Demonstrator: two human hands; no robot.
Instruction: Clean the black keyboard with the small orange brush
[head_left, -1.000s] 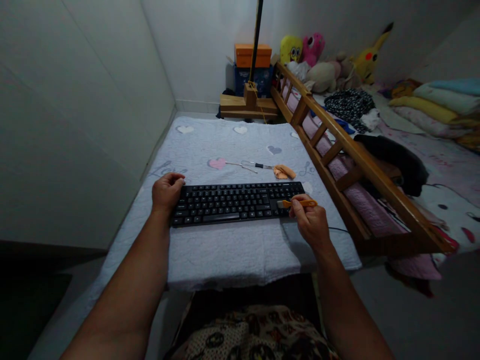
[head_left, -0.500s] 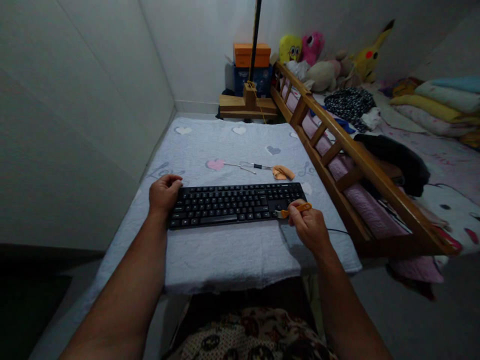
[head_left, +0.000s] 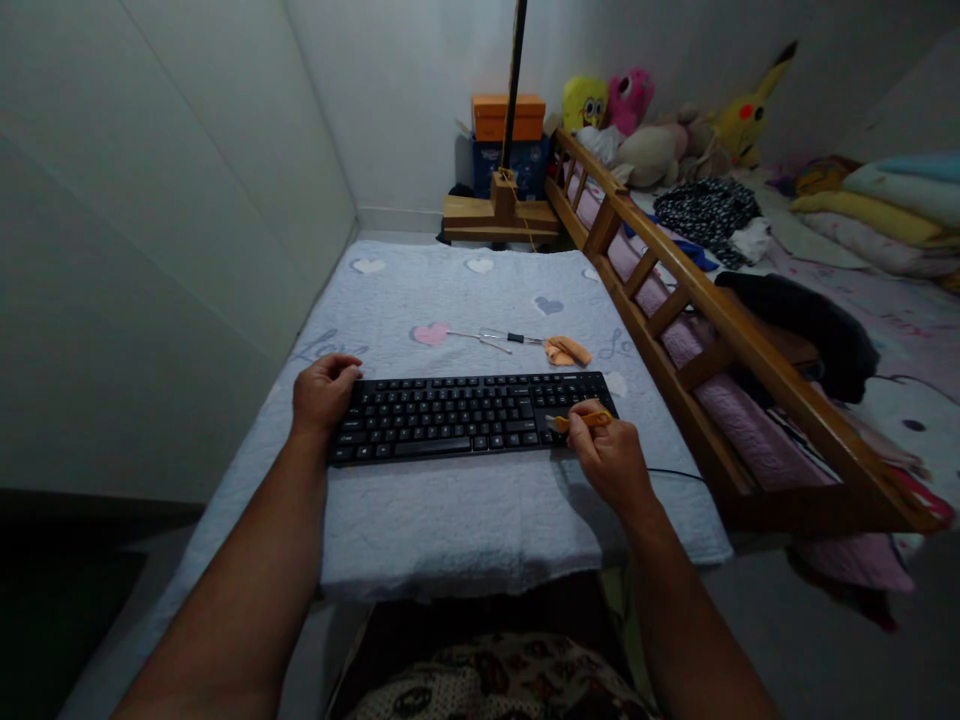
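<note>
A black keyboard (head_left: 465, 412) lies across a table covered with a pale quilted cloth (head_left: 450, 500) printed with hearts. My left hand (head_left: 322, 392) curls over the keyboard's left end, fingers closed on its edge. My right hand (head_left: 609, 458) pinches a small orange-handled brush (head_left: 581, 420) whose pale tip rests on the keys at the keyboard's right end. The keyboard's thin black cable (head_left: 675, 472) runs off to the right behind my right hand.
Behind the keyboard lie a slim metal tool with a dark grip (head_left: 504, 336) and a crumpled orange cloth (head_left: 567, 350). A wooden bed rail (head_left: 705, 320) borders the right side. A wooden stand with a pole (head_left: 501, 205), boxes (head_left: 508, 116) and plush toys (head_left: 645, 120) stand at the back.
My right hand has drawn the brush slightly left along the keyboard's right end. The left hand stays on the left end. The view has shifted a little.
</note>
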